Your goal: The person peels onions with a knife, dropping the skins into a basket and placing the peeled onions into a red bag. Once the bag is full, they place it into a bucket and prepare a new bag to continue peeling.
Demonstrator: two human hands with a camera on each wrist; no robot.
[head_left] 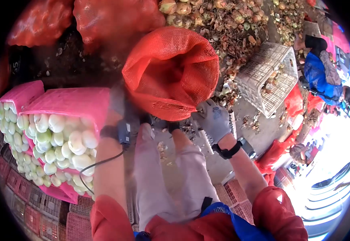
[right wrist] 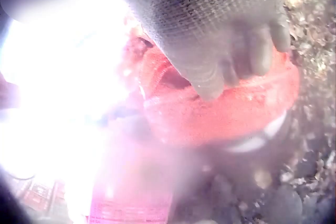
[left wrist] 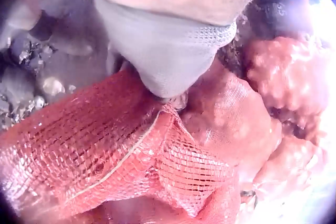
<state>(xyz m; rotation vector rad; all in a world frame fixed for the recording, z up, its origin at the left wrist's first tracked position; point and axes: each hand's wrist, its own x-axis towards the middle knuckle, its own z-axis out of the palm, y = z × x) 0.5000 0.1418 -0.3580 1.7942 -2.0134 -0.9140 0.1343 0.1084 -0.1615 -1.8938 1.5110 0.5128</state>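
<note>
A red mesh bag (head_left: 171,76) stands with its mouth spread wide, showing folds and a dark inside. My gloved right hand (head_left: 213,119) grips its near right rim; in the right wrist view the curled fingers of that hand (right wrist: 220,40) lie over the red mesh (right wrist: 220,119). On the bag's left side is my gloved left hand (head_left: 120,105), blurred in the head view. The left wrist view has this hand (left wrist: 168,50) pinching the mesh (left wrist: 121,134) at a gathered edge, its fingertips mostly hidden.
Pink-lined containers of pale peeled onions (head_left: 58,140) stand at left. Full red sacks (head_left: 114,20) lie beyond the bag. A white plastic crate (head_left: 259,72) rests at right near scattered onions and skins (head_left: 231,28). Another person in blue (head_left: 321,76) is at far right.
</note>
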